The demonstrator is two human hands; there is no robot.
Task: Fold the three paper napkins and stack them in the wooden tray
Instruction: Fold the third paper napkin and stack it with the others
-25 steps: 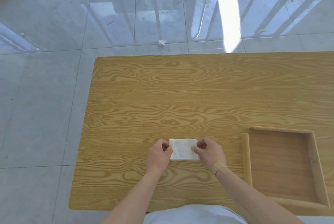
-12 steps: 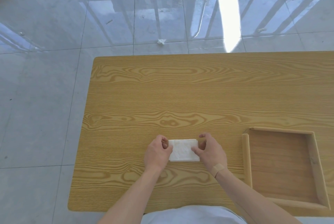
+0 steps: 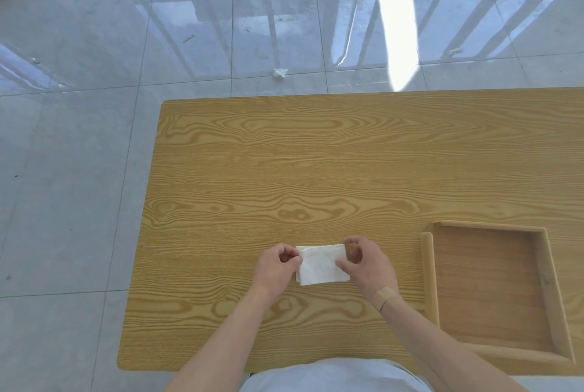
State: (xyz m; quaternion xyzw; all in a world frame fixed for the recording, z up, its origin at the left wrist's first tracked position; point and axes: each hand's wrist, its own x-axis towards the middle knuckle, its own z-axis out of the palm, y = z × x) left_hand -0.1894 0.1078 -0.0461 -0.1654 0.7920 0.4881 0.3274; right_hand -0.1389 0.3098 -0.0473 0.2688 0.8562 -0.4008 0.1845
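Two bare hands work one white paper napkin [image 3: 321, 263] lying on a wooden table [image 3: 316, 170]. The left hand [image 3: 277, 268] pinches its left edge between thumb and fingers; the right hand [image 3: 366, 265] pinches the right edge, thumb on top, likely to square the fold. Only one napkin is visible. A wooden tray [image 3: 430, 277] sits empty just to the right, within easy reach for stacking. A plaster crosses the right wrist. Beyond the table, glossy grey floor tiles reflect window bars and sunlight.
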